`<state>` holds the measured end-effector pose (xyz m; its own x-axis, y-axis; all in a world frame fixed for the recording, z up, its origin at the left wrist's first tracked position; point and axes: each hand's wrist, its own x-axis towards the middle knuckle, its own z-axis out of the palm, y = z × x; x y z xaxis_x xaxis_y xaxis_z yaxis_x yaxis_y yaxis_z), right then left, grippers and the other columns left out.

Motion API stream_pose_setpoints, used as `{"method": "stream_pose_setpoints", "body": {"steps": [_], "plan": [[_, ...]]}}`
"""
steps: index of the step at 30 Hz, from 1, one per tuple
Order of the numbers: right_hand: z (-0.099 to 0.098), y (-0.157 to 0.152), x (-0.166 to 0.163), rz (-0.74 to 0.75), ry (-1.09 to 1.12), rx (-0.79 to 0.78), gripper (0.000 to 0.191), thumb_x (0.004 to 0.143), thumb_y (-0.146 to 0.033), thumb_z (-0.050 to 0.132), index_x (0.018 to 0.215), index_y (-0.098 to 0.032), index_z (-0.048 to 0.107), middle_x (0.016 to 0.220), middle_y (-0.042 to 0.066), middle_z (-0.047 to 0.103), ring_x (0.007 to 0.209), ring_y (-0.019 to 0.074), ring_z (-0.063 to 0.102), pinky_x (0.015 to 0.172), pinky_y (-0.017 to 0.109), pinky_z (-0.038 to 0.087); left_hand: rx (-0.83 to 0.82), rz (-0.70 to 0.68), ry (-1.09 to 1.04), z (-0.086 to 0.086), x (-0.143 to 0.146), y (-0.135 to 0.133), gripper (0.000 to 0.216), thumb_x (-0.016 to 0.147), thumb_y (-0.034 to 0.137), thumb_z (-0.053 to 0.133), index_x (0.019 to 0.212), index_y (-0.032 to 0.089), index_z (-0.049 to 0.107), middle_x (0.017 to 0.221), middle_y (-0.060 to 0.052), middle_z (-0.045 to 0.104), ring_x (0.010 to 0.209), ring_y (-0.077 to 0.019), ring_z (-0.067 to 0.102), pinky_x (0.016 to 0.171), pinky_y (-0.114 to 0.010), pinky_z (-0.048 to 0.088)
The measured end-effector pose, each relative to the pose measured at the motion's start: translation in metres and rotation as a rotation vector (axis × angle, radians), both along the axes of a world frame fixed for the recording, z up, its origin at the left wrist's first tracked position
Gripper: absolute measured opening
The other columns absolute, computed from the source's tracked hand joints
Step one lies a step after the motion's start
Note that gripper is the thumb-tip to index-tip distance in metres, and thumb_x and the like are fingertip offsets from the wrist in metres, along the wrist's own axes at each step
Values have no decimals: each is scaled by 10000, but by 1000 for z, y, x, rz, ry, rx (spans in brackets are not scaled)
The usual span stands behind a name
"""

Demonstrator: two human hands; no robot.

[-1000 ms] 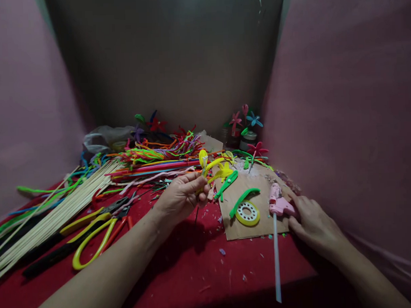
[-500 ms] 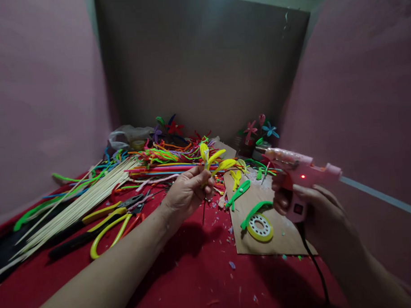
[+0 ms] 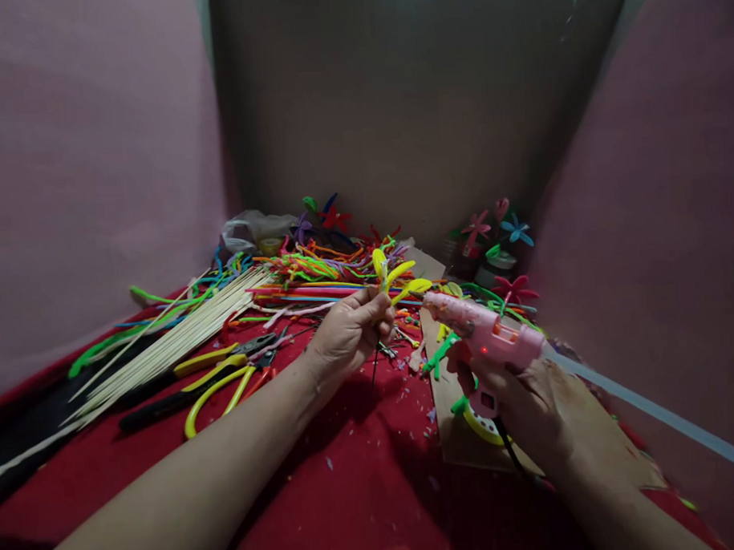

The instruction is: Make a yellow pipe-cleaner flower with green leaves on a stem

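Pinched in my left hand [image 3: 355, 327] is a yellow pipe-cleaner flower [image 3: 397, 272], its looped petals pointing up and right and a thin dark stem hanging below my fingers. My right hand [image 3: 519, 406] is wrapped round the handle of a pink glue gun [image 3: 486, 327], whose red light is lit. A long translucent glue stick [image 3: 654, 405] juts from the gun's back. The nozzle points left and sits close to the lowest yellow petal; whether they touch I cannot tell. Under my right hand, a yellow tape roll [image 3: 484, 426] and green pipe-cleaner pieces [image 3: 440, 354] are partly hidden.
Pliers [image 3: 225, 356], yellow-handled scissors [image 3: 212, 401] and a bundle of bamboo sticks [image 3: 177, 342] lie left on the red cloth [image 3: 350, 484]. Many coloured pipe cleaners [image 3: 318, 265] heap at the back. A brown board [image 3: 589, 416] lies right; finished flowers [image 3: 515, 231] stand behind.
My right hand has brought the glue gun left, close to the yellow flower. The view has turned slightly, uncovering a dark pink flower at the right. My left hand keeps its pinch.
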<state>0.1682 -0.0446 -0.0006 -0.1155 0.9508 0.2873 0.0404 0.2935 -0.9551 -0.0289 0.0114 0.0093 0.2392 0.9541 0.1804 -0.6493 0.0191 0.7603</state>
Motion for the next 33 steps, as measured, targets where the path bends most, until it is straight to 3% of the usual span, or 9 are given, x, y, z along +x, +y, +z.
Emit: {"method": "stream_pose_setpoints", "body": {"steps": [7,21,31,33], "plan": [[-8,3,6,-49,3,11,162,761,-402,618,781,-242,637,597,29,553,529,176,481,447,298,342,-9,9,45,1,2,-1,178,705,186,694,687,124,528,574,24,536,450,-40,465,458,-169,377],[-14,2,12,-46,-20,-24,160,778,-397,603,819,-244,623,646,33,578,570,180,511,450,292,368,-21,6,74,-1,4,-1,161,704,191,695,688,115,553,568,5,565,453,-46,484,459,-159,380],[-5,0,8,-44,-55,-1,199,756,-426,612,799,-232,624,663,37,561,520,152,456,410,278,316,-13,2,76,-1,4,-1,174,685,199,710,680,119,556,561,9,567,448,-50,481,461,-171,374],[-3,-1,8,12,-61,-13,207,775,-428,584,778,-224,620,642,34,542,497,140,426,406,275,299,-12,0,77,-1,4,-1,171,688,198,708,680,118,557,563,8,568,452,-49,482,463,-169,376]]}}
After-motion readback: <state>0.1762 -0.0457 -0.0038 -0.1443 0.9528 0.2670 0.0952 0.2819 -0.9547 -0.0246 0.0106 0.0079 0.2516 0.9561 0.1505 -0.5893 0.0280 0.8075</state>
